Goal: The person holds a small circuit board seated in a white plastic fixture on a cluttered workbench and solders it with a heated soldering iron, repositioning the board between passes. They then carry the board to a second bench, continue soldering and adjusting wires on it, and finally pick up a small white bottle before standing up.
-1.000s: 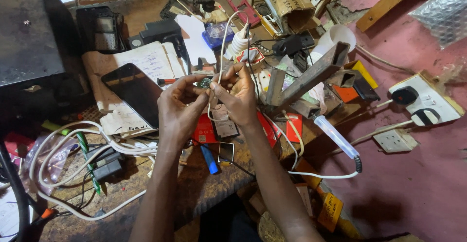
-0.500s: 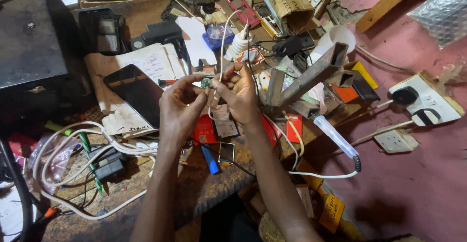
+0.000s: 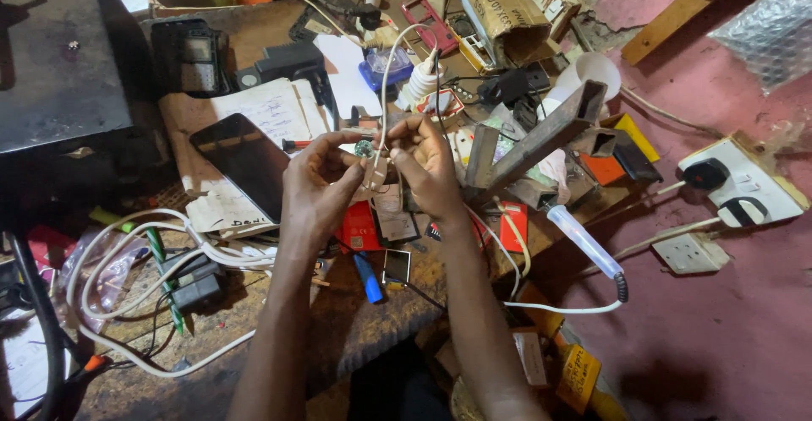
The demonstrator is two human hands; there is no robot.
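Still, little has changed: my left hand [image 3: 317, 186] and right hand [image 3: 423, 167] keep their fingers pinched on the thin white cable [image 3: 378, 155], held above the cluttered wooden worktop [image 3: 338, 328], near twelve o'clock.

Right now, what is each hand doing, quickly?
Left hand: fingers pinched shut on a small green circuit board.
Right hand: fingers closed on the thin white cable at that board.

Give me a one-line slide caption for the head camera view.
Left hand and right hand pinch a small white cabled part above a cluttered workbench.
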